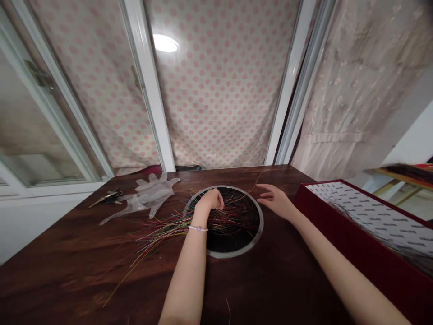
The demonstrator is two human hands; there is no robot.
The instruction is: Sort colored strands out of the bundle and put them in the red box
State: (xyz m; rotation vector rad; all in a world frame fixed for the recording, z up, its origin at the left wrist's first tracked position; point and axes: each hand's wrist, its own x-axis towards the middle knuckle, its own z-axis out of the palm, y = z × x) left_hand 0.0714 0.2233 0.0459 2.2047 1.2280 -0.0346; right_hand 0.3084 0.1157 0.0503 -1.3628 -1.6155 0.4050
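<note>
Thin coloured wires [162, 232] lie in a loose bundle across a black round plate with a silver rim [259, 234], and their ends spread left over the wooden table. My left hand [209, 200], with a beaded bracelet at the wrist, is bent over the bundle. Its fingers are curled closed at the wires; their tips are partly hidden, so how many wires they grip is unclear. To the right of the plate, my right hand [274, 201] is open with its fingers stretched out and apart. Near those fingertips one fine wire [257, 179] curves up and away from the bundle.
Crumpled clear plastic gloves [149, 194] and a bunch of keys [110, 197] lie at the left back of the table [67, 262]. On the right stands a long red box [333, 234] with patterned white lining and more wires inside. Windows with dotted curtains rise behind the table.
</note>
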